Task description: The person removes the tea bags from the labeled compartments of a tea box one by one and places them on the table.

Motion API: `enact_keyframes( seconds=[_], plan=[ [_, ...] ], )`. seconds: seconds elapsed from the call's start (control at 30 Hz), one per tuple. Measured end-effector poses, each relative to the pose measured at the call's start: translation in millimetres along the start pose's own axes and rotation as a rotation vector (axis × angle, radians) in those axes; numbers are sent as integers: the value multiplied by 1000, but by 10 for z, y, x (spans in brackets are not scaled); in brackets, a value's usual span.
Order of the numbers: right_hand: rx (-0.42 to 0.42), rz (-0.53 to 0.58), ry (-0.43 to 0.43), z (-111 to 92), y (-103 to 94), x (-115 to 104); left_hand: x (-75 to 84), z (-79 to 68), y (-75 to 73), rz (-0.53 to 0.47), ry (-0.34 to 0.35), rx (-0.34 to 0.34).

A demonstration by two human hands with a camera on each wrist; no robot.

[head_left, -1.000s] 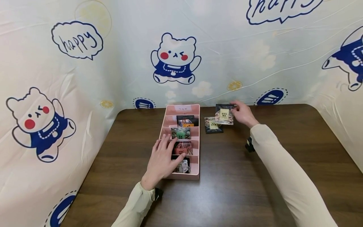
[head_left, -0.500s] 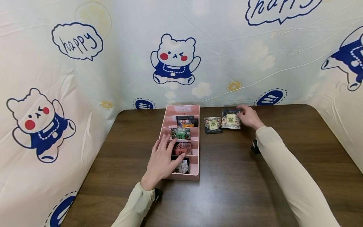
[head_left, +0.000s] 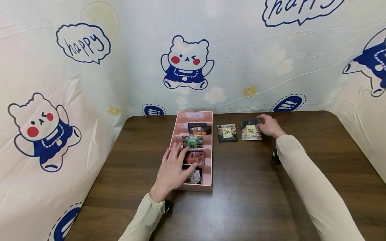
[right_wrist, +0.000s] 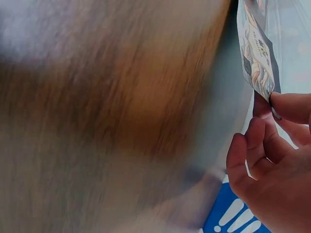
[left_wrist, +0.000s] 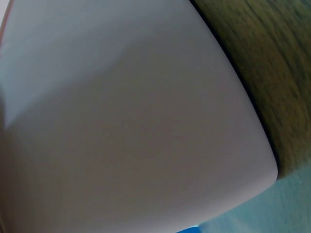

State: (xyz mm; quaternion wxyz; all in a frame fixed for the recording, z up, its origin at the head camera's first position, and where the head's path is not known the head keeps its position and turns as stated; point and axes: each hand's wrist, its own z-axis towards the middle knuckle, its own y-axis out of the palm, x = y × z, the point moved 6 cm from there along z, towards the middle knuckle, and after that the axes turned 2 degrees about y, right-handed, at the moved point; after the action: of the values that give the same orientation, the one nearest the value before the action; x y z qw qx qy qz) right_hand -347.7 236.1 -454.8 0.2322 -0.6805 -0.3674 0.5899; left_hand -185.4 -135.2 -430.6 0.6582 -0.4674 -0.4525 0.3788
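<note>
My right hand [head_left: 271,127] pinches the upper right corner of a dark sachet [head_left: 251,132] with a pale label, between thumb and fingers. In the right wrist view this sachet [right_wrist: 256,51] is seen edge-on, its corner between my thumb and fingertips. Left of it, a similar sachet [head_left: 227,132] lies flat on the table. My left hand [head_left: 173,167] rests with spread fingers over the left rim of a pink divided box [head_left: 208,187]. In its compartments stand orange [head_left: 199,133], green [head_left: 192,142], red [head_left: 195,157] and black-and-silver [head_left: 196,176] sachets, partly behind my fingers.
The box's back compartment has a white paper label [head_left: 194,115]. The dark wooden table [head_left: 241,201] reaches back to a printed cloth [head_left: 229,60] hanging behind and at the sides. In the left wrist view, the box's smooth outer wall [left_wrist: 141,121] fills most of the picture.
My right hand has drawn its sachet right and slightly nearer, off the other sachet, so the two now sit apart. My left hand and the box stay still.
</note>
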Motion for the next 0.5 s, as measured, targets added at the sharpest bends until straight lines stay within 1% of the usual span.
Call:
enact_keyframes(
  seconds=[0.3, 0.5],
  plan=[
    [1, -95, 3, 7, -10, 58, -2, 4, -3, 6, 5, 2],
    [-29, -140, -8, 20, 36, 38, 8, -3, -8, 2, 10, 18]
  ],
)
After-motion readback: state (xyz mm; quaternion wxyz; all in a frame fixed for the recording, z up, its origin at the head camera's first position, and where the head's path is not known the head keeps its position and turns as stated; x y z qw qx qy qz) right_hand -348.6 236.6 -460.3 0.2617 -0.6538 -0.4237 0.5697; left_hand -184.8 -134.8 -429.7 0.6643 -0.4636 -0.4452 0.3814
